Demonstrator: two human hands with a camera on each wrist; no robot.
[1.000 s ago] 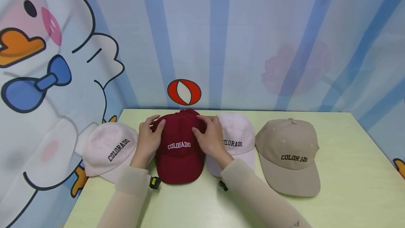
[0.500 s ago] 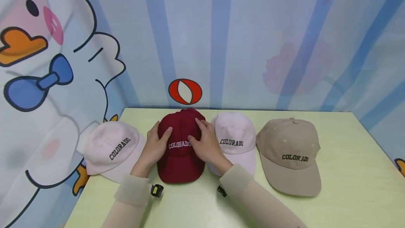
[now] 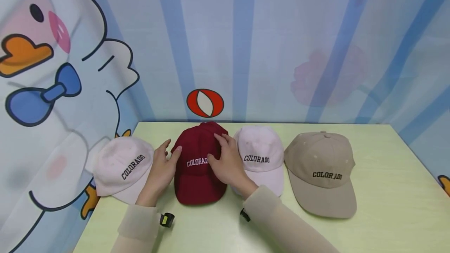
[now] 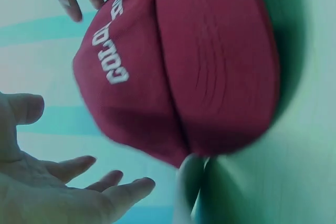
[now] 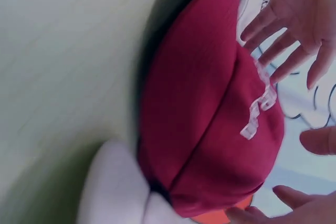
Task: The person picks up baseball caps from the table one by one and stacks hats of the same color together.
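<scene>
A dark red cap marked COLORADO lies brim toward me. My left hand is beside the left of its crown, fingers spread and relaxed. In the left wrist view that hand stands apart from the red cap. My right hand is over the right side of the crown, covering the last letters. Its fingers are loosely bent, and in the right wrist view fingertips of the hand are near the crown's edge; contact is hard to tell. Neither hand grips the cap.
A pale pink cap lies tilted at the left. Another pale cap sits just right of the red one, then a beige cap. All rest on a light yellow-green table before a printed backdrop.
My left hand first moved in over the red cap's crown, then drew back left and toward me. My right hand shifted slightly left and lower on the crown. The caps stay in place.
</scene>
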